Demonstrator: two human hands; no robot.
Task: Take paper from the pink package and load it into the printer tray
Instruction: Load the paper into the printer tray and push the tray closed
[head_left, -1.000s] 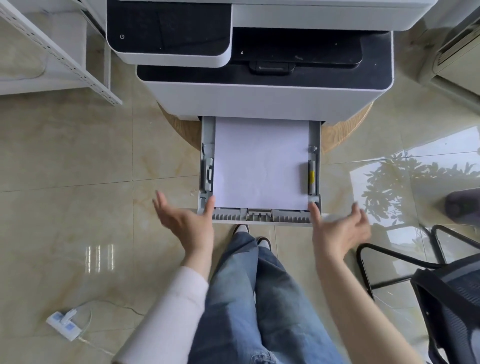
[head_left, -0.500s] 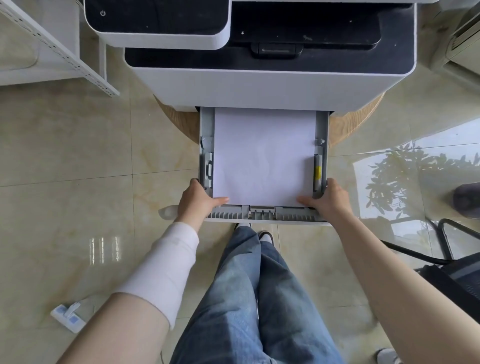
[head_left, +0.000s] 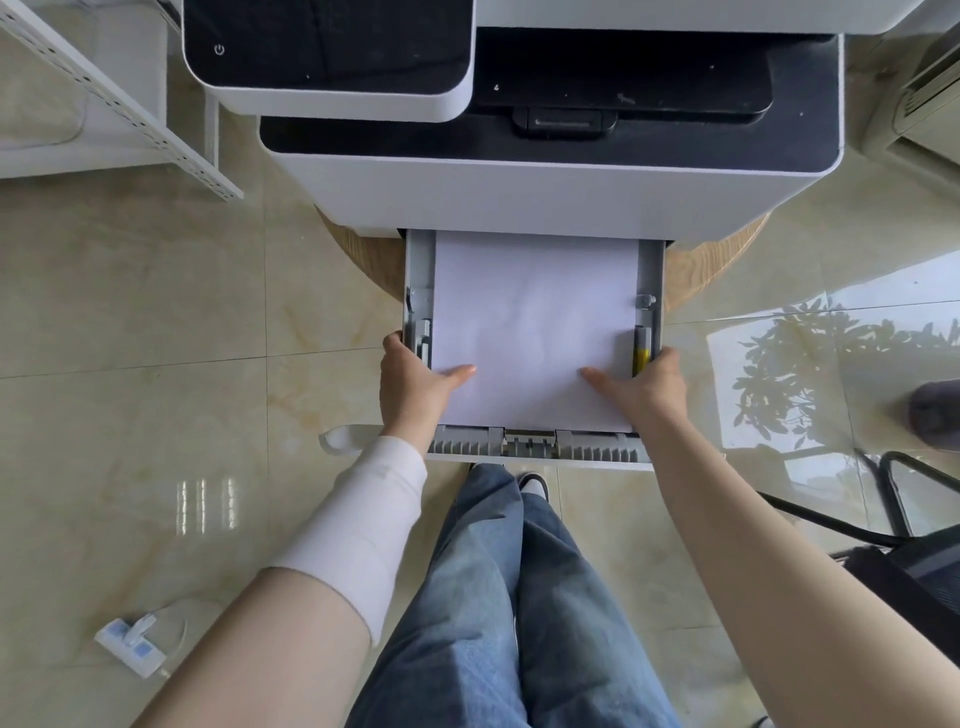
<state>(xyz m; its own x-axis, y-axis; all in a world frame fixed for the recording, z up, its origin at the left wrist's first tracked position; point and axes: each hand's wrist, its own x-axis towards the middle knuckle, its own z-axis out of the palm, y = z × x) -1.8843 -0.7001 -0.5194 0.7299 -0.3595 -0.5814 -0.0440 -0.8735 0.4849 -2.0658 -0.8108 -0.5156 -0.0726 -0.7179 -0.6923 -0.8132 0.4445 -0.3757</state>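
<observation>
Both hands are now clamped on the tray's (head_left: 597, 449) side rails: left hand (head_left: 413, 384) and right hand (head_left: 647, 387), thumbs laid flat on the paper (head_left: 535, 322). A second ago they were held open, just off the front corners. Paper is seated between the guides, tray pulled out of the printer (head_left: 545, 192). Loading is judged done; pushing the tray in is expected next.
</observation>
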